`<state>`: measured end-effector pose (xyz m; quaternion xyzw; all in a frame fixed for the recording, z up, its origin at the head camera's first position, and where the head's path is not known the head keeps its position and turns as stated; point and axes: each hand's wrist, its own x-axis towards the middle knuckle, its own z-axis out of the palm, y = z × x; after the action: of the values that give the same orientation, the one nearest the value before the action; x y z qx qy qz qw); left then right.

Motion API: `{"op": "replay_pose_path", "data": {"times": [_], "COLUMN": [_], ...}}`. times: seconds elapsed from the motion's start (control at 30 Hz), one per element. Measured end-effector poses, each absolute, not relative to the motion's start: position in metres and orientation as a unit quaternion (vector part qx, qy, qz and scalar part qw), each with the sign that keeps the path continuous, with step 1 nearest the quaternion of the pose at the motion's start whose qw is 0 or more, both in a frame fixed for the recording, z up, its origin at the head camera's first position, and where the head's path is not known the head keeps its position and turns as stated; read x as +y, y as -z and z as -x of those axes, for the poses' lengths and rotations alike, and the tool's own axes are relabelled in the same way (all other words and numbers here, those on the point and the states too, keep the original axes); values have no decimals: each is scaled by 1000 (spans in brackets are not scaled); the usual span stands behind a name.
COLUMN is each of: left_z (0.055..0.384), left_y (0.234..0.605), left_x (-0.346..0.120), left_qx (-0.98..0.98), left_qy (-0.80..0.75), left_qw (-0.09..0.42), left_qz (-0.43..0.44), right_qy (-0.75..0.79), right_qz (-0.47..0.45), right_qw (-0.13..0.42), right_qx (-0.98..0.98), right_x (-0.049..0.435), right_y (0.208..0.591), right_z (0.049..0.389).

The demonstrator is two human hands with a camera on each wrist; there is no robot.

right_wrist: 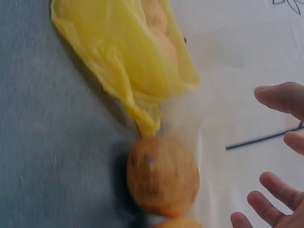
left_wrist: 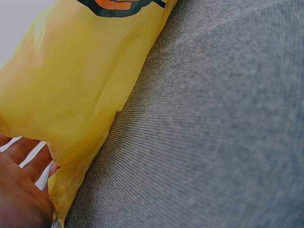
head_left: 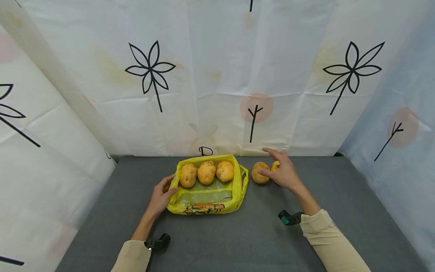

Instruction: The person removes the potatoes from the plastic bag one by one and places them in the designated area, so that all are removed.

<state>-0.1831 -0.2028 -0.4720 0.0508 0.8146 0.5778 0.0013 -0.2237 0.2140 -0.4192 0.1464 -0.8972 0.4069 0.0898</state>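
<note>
A yellow plastic bag (head_left: 204, 208) lies with its mouth spread wide, showing three potatoes (head_left: 206, 172) in a row along its far side. My left hand (head_left: 159, 198) holds the bag's left edge, thumb toward the front and fingers at the side. In the left wrist view, fingers (left_wrist: 23, 154) show past the yellow plastic. Over two more potatoes right of the bag hovers my right hand (head_left: 284, 174), thumb and fingers spread, holding nothing. The nearer-to-bag potato (head_left: 258, 177) shows well; the other potato (head_left: 275, 165) is mostly hidden behind the hand.
A grey cloth-covered table (head_left: 217, 241) carries everything. White curtain-like sheets (head_left: 217, 75) with leaf drawings enclose its back and both sides. The bag's right handle (head_left: 244, 177) sticks out toward the loose potatoes. Each wrist wears a dark band (head_left: 290, 218).
</note>
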Motion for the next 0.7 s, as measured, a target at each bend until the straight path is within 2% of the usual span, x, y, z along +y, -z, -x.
{"op": "replay_pose_path", "data": {"times": [0.5, 0.7], "left_z": [183, 182], "left_y": [472, 471], "left_x": [-203, -203], "left_qx": [817, 817], "left_qy": [-574, -574], "left_qw": [0, -2], "left_qz": [-52, -51], "right_qy": [-453, -478], "right_qz": [-183, -192], "right_qw": [71, 40], "right_qx": [-869, -856], "right_x": [160, 142], "right_y": [421, 424], "right_z": [226, 229]}}
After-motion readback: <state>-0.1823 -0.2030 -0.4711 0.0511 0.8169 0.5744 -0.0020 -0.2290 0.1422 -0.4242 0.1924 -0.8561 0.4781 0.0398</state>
